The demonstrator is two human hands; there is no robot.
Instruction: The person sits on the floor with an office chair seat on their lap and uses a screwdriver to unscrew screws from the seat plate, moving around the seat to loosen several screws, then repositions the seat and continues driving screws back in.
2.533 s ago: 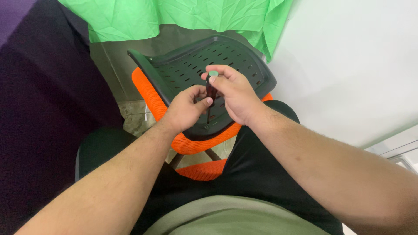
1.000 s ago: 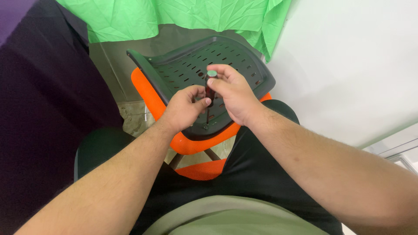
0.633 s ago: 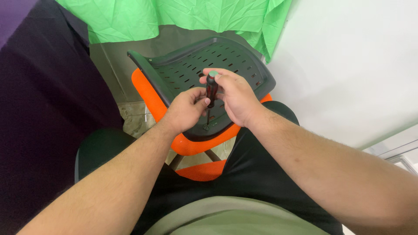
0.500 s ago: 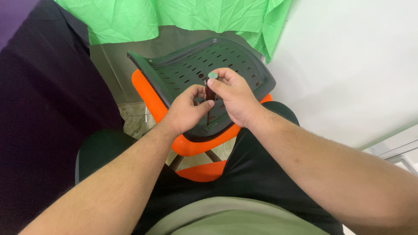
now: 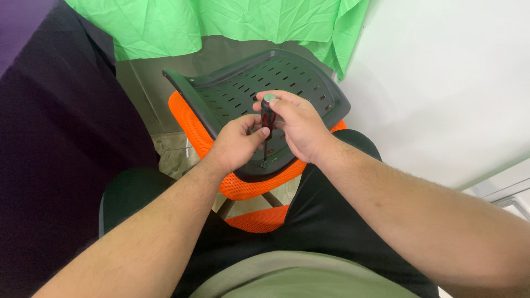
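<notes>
A dark slotted plastic chair panel (image 5: 243, 88) lies tilted over an orange mesh cushion (image 5: 190, 124) in front of my knees. My right hand (image 5: 298, 124) grips a small screwdriver (image 5: 268, 118) with a dark red handle and a pale green cap. The tool stands nearly upright, and its thin shaft runs down to a point near the panel's front edge. My left hand (image 5: 237, 143) is pinched around the shaft just under the handle. The tip is too small to make out.
A green cloth (image 5: 232, 22) hangs behind the chair part. A white wall (image 5: 441, 83) fills the right side and a dark fabric surface (image 5: 49, 154) the left. Another orange piece (image 5: 256, 218) and a dark seat edge (image 5: 127, 190) lie below, by my black-clad legs.
The screwdriver handle has turned a little between my right fingers. Both hands stay in the same place on the panel.
</notes>
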